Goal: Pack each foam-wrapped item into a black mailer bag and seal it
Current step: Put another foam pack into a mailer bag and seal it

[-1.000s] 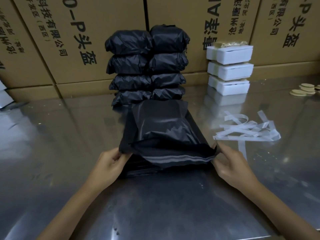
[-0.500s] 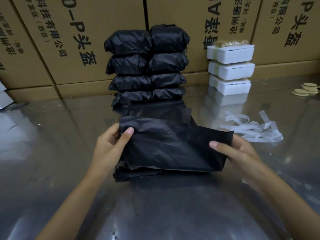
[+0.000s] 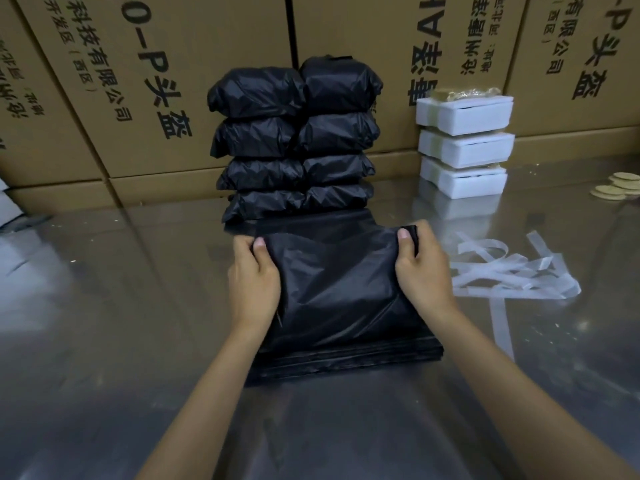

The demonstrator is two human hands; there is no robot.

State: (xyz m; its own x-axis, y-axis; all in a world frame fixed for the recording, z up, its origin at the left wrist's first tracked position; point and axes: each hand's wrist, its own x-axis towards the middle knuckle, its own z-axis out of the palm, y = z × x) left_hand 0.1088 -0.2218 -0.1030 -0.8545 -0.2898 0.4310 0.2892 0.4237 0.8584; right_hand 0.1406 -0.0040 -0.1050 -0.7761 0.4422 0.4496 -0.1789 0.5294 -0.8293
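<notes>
Your left hand (image 3: 254, 282) and right hand (image 3: 420, 268) both pinch the far edge of the mailer bag (image 3: 343, 292), centre, atop the flat bag pile (image 3: 346, 358) | done: eight sealed parcels (image 3: 294, 140) stacked far behind | left: three foam-wrapped items (image 3: 464, 140) far right | this seal looks nearly finished.

1. The shiny steel table (image 3: 104, 341) lies bare to the left of the flat pile of black mailer bags (image 3: 346, 362).
2. Behind that pile, the two-column stack of sealed black plastic parcels (image 3: 294, 140) blocks the way back.
3. Brown printed cardboard cartons (image 3: 145, 98) wall off the rear.
4. Right rear stand three stacked white foam blocks (image 3: 464, 143).
5. Loose white peeled strips (image 3: 512, 275) litter the right; beige round discs (image 3: 620, 187) lie far right.
</notes>
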